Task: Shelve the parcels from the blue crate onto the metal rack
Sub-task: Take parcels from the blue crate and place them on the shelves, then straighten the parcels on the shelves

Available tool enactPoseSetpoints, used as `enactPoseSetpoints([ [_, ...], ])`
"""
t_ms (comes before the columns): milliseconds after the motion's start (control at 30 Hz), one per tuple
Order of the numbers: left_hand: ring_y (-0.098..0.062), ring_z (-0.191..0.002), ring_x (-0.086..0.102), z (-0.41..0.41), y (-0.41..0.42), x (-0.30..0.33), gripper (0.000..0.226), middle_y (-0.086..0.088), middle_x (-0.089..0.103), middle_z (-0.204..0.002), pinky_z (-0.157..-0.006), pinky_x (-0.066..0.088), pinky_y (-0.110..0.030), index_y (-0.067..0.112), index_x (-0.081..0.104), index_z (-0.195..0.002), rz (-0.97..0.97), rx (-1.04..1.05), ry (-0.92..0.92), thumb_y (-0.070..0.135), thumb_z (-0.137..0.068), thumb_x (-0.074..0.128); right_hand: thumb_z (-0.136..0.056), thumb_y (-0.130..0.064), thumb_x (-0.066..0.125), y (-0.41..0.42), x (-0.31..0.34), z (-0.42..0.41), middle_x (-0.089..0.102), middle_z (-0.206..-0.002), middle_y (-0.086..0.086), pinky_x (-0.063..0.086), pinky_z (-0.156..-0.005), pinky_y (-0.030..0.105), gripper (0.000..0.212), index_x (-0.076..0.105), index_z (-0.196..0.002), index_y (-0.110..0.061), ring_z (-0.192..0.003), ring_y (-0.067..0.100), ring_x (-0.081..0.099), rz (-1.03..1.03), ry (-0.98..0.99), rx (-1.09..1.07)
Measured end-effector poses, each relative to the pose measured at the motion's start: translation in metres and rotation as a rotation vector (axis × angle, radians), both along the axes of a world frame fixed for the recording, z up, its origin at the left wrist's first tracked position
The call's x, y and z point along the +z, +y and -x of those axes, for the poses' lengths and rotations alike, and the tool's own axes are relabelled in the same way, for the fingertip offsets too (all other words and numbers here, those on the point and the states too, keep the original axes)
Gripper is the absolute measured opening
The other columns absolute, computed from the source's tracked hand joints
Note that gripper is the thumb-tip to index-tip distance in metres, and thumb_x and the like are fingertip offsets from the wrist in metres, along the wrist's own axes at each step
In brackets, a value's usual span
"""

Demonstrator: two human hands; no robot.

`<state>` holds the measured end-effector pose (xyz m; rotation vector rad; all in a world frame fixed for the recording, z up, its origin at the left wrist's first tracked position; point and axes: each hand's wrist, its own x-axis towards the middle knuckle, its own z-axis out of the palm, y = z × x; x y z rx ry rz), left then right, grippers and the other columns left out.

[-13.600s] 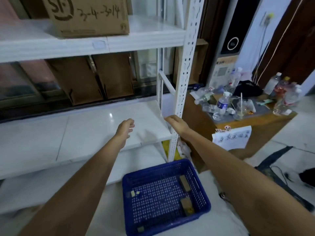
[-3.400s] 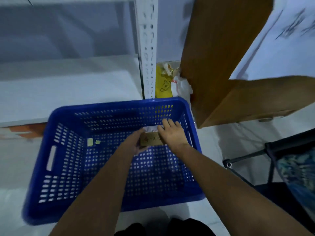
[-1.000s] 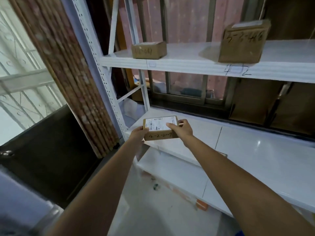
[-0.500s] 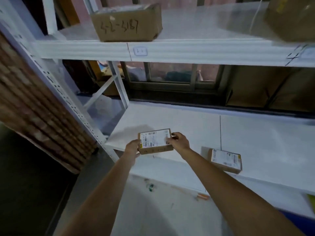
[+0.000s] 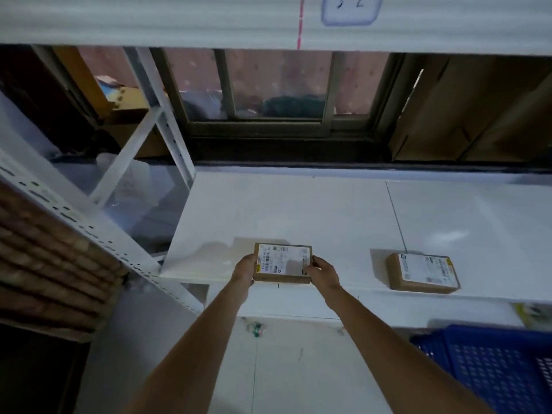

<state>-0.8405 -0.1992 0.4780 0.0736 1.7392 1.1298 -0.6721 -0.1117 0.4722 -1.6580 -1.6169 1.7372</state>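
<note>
Blue crate (image 5: pixel 495 366) cut by right edge — parcel (image 5: pixel 282 263) label print too small.

shelf (image 5: pixel 298 210) bare behind held parcel (image 5: pixel 282 263), 2nd parcel (image 5: pixel 422 273) well to right, upright (image 5: pixel 89 231) at left

A small flat brown cardboard parcel (image 5: pixel 282 263) with a white printed shipping label on top is held level at the front edge of a white metal rack shelf (image 5: pixel 298 210). A second, similar brown cardboard parcel (image 5: pixel 422 273) with a white label lies flat on the same shelf, well apart to the right. The corner of a blue perforated plastic crate (image 5: pixel 490 366) sits on the floor at lower right.
</note>
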Motion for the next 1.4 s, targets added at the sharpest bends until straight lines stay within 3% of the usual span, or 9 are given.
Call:
enactPoseSetpoints([
  [133, -0.017, -0.083, 0.051, 0.007, 0.001, -0.016, 0.027, 0.0, 0.062, -0.081, -0.084, 0.034, -0.033, 0.021, 0.058, -0.079, 0.008, -0.034, -0.001, 0.028, -0.096, 0.038, -0.088, -0.007, 0.058, -0.002, -0.015, 0.003, 0.062, -0.125, 0.007, 0.048, -0.09, 0.037, 0.042, 0.06, -0.13, -0.014, -0.109, 0.027, 0.059, 0.032, -0.012, -0.016],
  [333, -0.013, -0.076, 0.053, 0.004, 0.001, -0.029, 0.027, 0.0, 0.064, -0.084, -0.071, 0.037, -0.027, 0.021, 0.059, -0.086, -0.015, -0.047, -0.025, 0.026, -0.097, 0.035, -0.088, -0.008, 0.06, 0.002, -0.023, 0.003, 0.059, -0.13, 0.006, 0.043, -0.083, 0.029, 0.05, 0.051, -0.137, -0.015, -0.113, 0.026, 0.057, 0.023, -0.048, 0.017],
  [467, -0.012, -0.078, 0.053, 0.005, 0.0, -0.026, 0.025, 0.0, 0.062, -0.087, -0.077, 0.038, -0.031, 0.021, 0.056, -0.084, -0.011, -0.053, -0.01, 0.027, -0.097, 0.036, -0.087, -0.011, 0.061, 0.002, -0.024, 0.006, 0.057, -0.133, 0.007, 0.042, -0.083, 0.029, 0.058, 0.043, -0.142, -0.016, -0.115, 0.026, 0.056, 0.013, -0.093, 0.037],
  [533, -0.016, -0.092, 0.054, 0.006, -0.004, -0.022, 0.022, -0.002, 0.059, -0.1, -0.088, 0.035, -0.034, 0.021, 0.055, -0.088, 0.01, -0.035, -0.008, 0.028, -0.098, 0.037, -0.087, -0.012, 0.063, 0.0, -0.023, 0.003, 0.05, -0.141, 0.007, 0.044, -0.089, 0.032, 0.068, 0.034, -0.148, -0.016, -0.123, 0.026, 0.052, -0.015, -0.111, 0.04],
  [633, -0.027, -0.129, 0.041, 0.009, -0.015, -0.009, 0.032, -0.006, 0.048, -0.134, -0.101, 0.032, -0.039, 0.014, 0.051, -0.125, 0.014, 0.013, 0.009, 0.029, -0.098, 0.041, -0.086, -0.017, 0.067, 0.0, -0.008, -0.005, 0.039, -0.15, 0.009, 0.04, -0.105, 0.039, 0.077, 0.027, -0.152, -0.015, -0.135, 0.027, 0.042, -0.061, -0.122, 0.034],
  [700, -0.028, -0.135, 0.036, 0.009, -0.024, 0.008, 0.042, -0.008, 0.041, -0.146, -0.107, 0.03, -0.04, 0.011, 0.044, -0.136, 0.017, 0.057, 0.034, 0.027, -0.098, 0.044, -0.086, -0.022, 0.068, -0.001, 0.006, -0.014, 0.039, -0.151, 0.009, 0.039, -0.106, 0.037, 0.077, 0.028, -0.151, -0.016, -0.137, 0.026, 0.041, -0.092, -0.136, 0.043],
  [1200, -0.028, -0.129, 0.044, -0.006, -0.091, 0.253, 0.048, -0.006, 0.044, -0.144, -0.102, 0.036, -0.041, 0.013, 0.043, -0.138, -0.204, -0.043, 0.296, 0.035, -0.097, 0.05, -0.085, -0.036, 0.07, -0.024, 0.243, -0.044, 0.032, -0.155, 0.011, 0.036, -0.103, 0.029, 0.083, 0.024, -0.152, -0.02, -0.136, 0.027, 0.04, -0.294, -0.066, 0.38],
  [1333, -0.023, -0.112, 0.055, 0.003, -0.115, 0.335, 0.04, -0.004, 0.055, -0.133, -0.095, 0.043, -0.038, 0.012, 0.055, -0.122, -0.242, -0.166, 0.331, 0.037, -0.092, 0.058, -0.084, -0.041, 0.071, -0.05, 0.337, -0.048, 0.033, -0.153, 0.007, 0.038, -0.102, 0.03, 0.083, 0.028, -0.151, -0.017, -0.135, 0.026, 0.04, -0.432, -0.046, 0.463],
  [1400, -0.02, -0.102, 0.058, 0.005, -0.13, 0.379, 0.029, -0.003, 0.062, -0.122, -0.087, 0.045, -0.035, 0.015, 0.061, -0.107, -0.255, -0.228, 0.402, 0.038, -0.09, 0.059, -0.084, -0.04, 0.069, -0.069, 0.384, -0.049, 0.04, -0.147, 0.003, 0.038, -0.102, 0.029, 0.068, 0.042, -0.143, -0.019, -0.129, 0.021, 0.045, -0.528, -0.066, 0.473],
])
